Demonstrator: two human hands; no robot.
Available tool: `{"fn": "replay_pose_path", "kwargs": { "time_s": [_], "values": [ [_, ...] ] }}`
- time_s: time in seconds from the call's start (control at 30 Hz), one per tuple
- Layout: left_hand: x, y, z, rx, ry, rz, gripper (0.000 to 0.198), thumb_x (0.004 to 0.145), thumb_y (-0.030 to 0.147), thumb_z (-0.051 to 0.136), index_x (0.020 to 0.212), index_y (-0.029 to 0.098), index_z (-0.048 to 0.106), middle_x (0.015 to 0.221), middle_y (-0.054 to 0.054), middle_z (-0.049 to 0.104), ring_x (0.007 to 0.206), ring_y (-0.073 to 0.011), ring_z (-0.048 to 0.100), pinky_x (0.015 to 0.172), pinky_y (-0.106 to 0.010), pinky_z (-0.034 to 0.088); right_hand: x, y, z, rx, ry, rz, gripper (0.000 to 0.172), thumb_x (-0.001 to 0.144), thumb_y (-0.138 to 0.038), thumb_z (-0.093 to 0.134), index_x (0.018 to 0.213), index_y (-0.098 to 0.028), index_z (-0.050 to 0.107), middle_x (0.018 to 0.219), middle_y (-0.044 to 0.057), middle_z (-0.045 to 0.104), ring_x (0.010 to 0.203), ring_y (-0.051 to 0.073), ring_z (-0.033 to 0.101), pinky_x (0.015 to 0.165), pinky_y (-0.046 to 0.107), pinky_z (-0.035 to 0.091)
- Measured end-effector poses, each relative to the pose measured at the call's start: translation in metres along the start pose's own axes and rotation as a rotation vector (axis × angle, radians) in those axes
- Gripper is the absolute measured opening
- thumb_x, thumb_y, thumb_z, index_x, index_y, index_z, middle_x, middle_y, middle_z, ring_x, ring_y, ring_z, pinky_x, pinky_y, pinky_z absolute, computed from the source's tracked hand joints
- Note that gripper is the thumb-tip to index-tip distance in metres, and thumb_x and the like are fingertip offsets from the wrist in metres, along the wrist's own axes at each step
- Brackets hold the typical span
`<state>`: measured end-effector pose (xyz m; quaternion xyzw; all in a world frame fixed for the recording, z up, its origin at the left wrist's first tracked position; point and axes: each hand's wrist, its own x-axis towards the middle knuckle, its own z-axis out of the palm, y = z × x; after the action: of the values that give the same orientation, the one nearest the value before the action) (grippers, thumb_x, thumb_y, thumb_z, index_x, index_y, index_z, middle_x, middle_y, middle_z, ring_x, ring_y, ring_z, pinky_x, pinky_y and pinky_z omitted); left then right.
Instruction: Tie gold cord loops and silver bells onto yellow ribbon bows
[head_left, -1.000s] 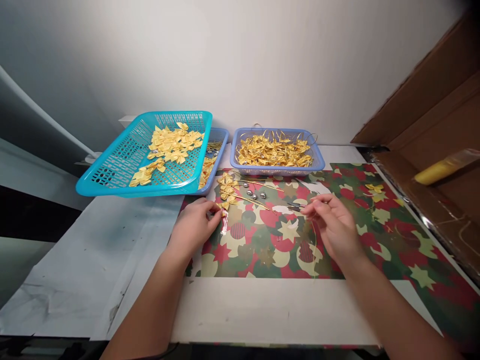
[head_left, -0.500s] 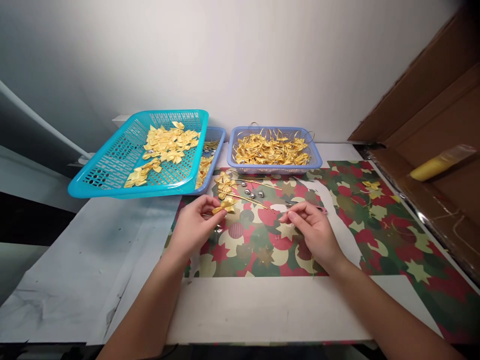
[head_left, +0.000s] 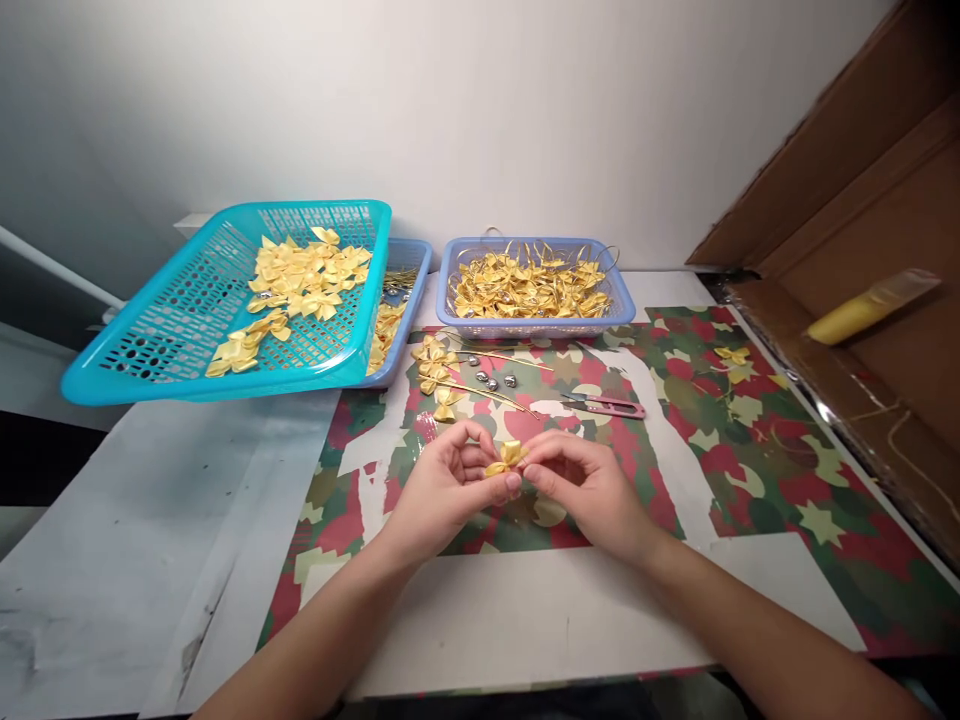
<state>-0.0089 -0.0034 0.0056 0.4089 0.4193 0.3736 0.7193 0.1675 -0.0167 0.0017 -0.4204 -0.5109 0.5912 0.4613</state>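
A small yellow ribbon bow (head_left: pixel 510 455) is held over the patterned paper, between my two hands. My left hand (head_left: pixel 461 475) is closed, thumb and fingers pinching the bow's left side. From the other side my right hand (head_left: pixel 585 485) meets it, thumb and forefinger pinched at the bow's right edge. Any thread between those fingertips is too fine to make out. Beyond my hands lie more yellow bows (head_left: pixel 435 365), gold cords (head_left: pixel 487 395) and several silver bells (head_left: pixel 492 384). Thread snips (head_left: pixel 607 405) with pinkish handles rest behind my right hand.
A turquoise basket (head_left: pixel 97 385) of yellow bows sits tilted on a blue basket (head_left: pixel 420 275) at the left. Another blue basket (head_left: pixel 536 328) holds bows with gold cords and bells. On the right are a loose bow (head_left: pixel 731 355) and cardboard (head_left: pixel 862 200) with a yellow roll (head_left: pixel 862 310).
My hands have come together and nearer to me; the bow in my left hand now meets my right fingertips. The snips, partly hidden before, are in plain sight. The view has shifted slightly.
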Motion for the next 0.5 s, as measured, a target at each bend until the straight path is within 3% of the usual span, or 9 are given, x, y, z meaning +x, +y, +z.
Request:
{"fn": "replay_pose_path", "kwargs": {
  "time_s": [0.07, 0.37, 0.5],
  "values": [
    [0.0001, -0.0015, -0.0004, 0.035, 0.0, 0.012, 0.035, 0.072, 0.024, 0.08, 0.084, 0.018, 0.048, 0.066, 0.005, 0.065, 0.058, -0.0065, 0.061, 0.055, -0.016, 0.047, 0.0002, 0.0004, 0.0009, 0.011, 0.002, 0.003, 0.007, 0.082, -0.029, 0.07, 0.078, -0.025, 0.074, 0.086, 0.004, 0.069, 0.082, 0.018, 0.064, 0.073, 0.032, 0.053],
    [-0.0029, 0.0014, 0.0007, 0.168, -0.121, -0.043, 0.036, 0.07, 0.02, 0.079, 0.082, 0.019, 0.046, 0.058, 0.006, 0.064, 0.054, -0.0095, 0.059, 0.051, -0.017, 0.043, -0.003, 0.0022, 0.0002, -0.042, 0.015, -0.004, 0.005, 0.081, -0.026, 0.071, 0.079, -0.023, 0.074, 0.097, 0.006, 0.07, 0.091, 0.019, 0.066, 0.075, 0.031, 0.055],
    [-0.0044, 0.0031, 0.0006, 0.442, -0.068, 0.175, 0.023, 0.078, 0.023, 0.072, 0.075, 0.018, 0.049, 0.063, 0.004, 0.06, 0.057, -0.0088, 0.055, 0.054, -0.019, 0.042, -0.0019, 0.0015, -0.001, -0.078, 0.042, -0.026, 0.007, 0.083, -0.026, 0.068, 0.078, -0.022, 0.073, 0.084, 0.004, 0.071, 0.08, 0.016, 0.065, 0.065, 0.027, 0.054]
  ]
}}
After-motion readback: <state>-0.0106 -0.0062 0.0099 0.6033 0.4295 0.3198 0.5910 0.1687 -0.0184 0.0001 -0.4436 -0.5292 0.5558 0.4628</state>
